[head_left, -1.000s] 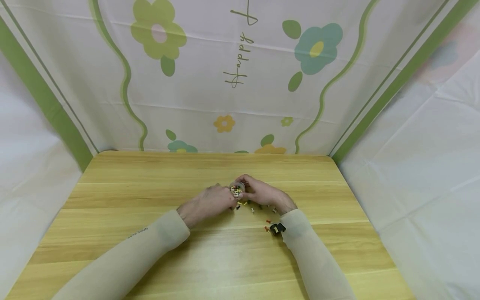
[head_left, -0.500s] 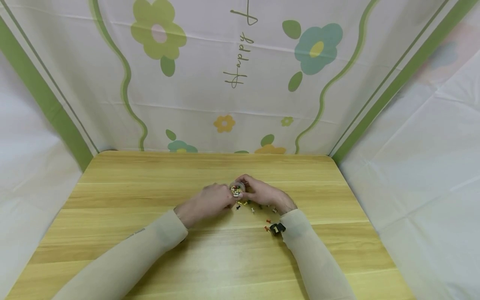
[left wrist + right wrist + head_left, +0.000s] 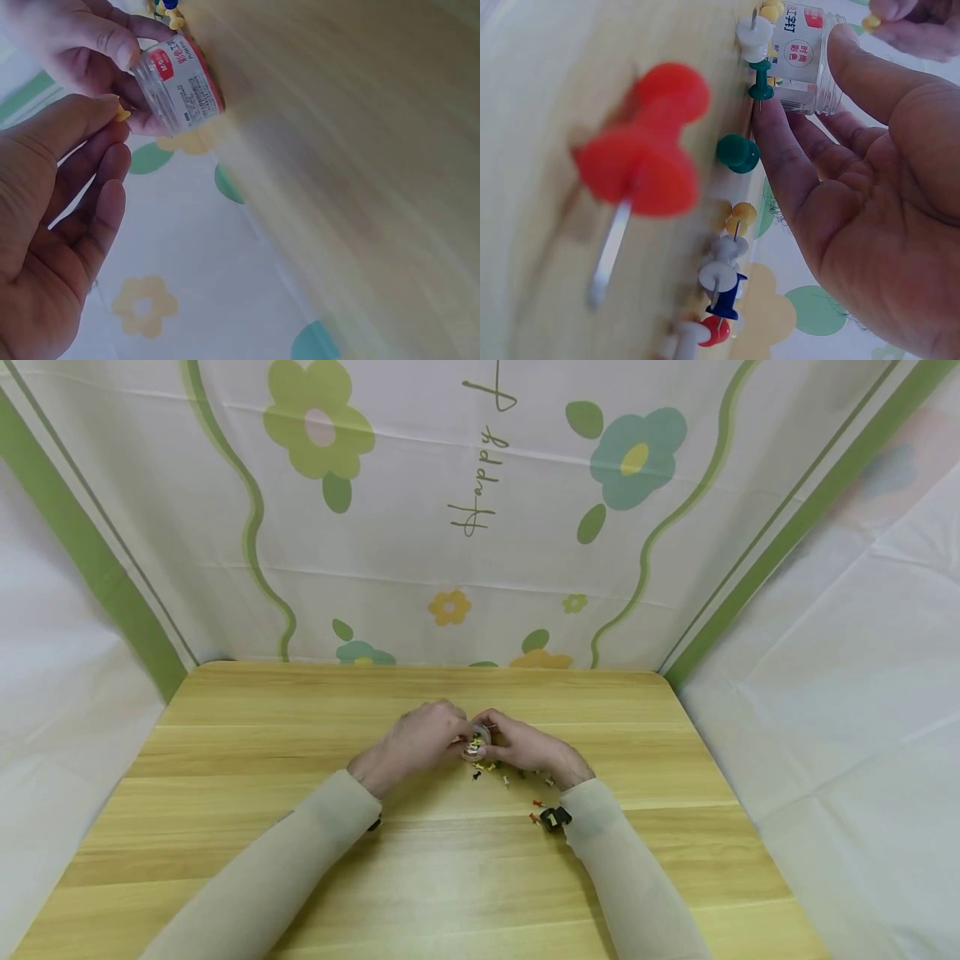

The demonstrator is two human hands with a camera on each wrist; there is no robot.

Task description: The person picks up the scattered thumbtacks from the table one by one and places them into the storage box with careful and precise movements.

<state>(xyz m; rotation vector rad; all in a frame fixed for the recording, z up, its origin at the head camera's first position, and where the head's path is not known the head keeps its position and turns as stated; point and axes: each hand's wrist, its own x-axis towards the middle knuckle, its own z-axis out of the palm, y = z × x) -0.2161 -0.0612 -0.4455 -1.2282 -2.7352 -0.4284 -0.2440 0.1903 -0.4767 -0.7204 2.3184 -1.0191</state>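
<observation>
The right hand holds a pushpin jar beside the left hand.

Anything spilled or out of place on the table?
Yes, seemingly spilled: red, white, green, yellow and blue plastic push pins lie scattered on the light wooden tabletop, beside the clear, white-labelled jar that the right hand holds. They look out of place because similar pins sit inside the jar. I see no damage.

Table, 1, yellow wood-grain top. Backdrop cloth, 1, white, behind the table: printed flowers, 2 wavy green vines, sideways lettering including "Happy". Side cloths, 2, white, flanking table.
</observation>
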